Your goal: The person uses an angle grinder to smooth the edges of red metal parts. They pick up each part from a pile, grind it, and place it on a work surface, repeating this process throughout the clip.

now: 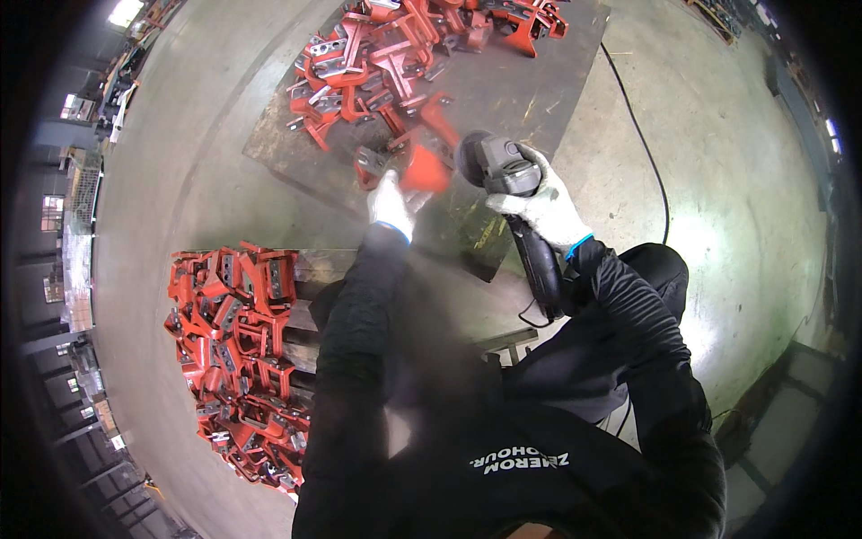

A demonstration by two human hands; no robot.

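Note:
My left hand [391, 203], in a white glove with a blue cuff, is closed on a red metal bracket [426, 171] over the near edge of a dark metal plate [503, 117]. The bracket is a little blurred. A white glove also covers my right hand [549, 208], wrapped round the head of a grey angle grinder [510, 167]. The grinder's disc points left toward the bracket, with a gap between them. Its black body hangs down toward my knee. Beyond my left hand, a heap of red brackets [395, 67] lies on the plate.
On a wooden pallet [301, 346] to my left, several more red brackets [224, 314] are piled up. A black cable [639, 126] crosses the concrete floor [727, 171] on the right. Below the grinder stands a small metal frame [507, 343] between my legs. Racks line the far left.

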